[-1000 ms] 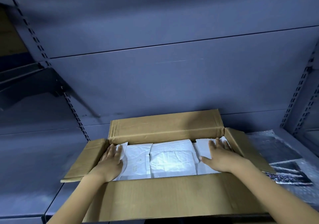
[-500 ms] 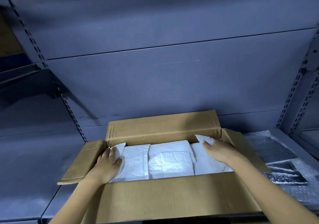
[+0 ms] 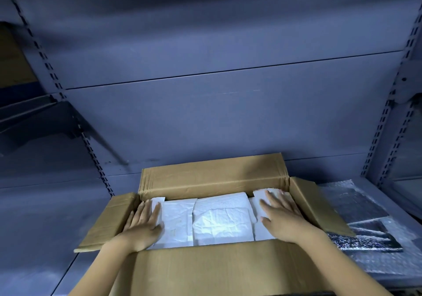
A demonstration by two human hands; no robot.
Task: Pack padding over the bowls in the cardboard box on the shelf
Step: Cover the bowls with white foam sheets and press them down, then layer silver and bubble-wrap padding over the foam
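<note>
An open cardboard box (image 3: 205, 270) sits on a grey metal shelf (image 3: 34, 238). White foam padding (image 3: 219, 220) fills it, apparently hiding any bowls. Left hand (image 3: 142, 225) and right hand (image 3: 282, 219) press flat on the padding, fingers extended, gripping nothing. Bubble wrap (image 3: 365, 231) lies beside.

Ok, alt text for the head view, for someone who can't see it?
The left hand and right hand lie flat on white padding inside an open cardboard box on a grey metal shelf, one at each end. No bowls show; bubble wrap lies on the shelf right of the box.
</note>
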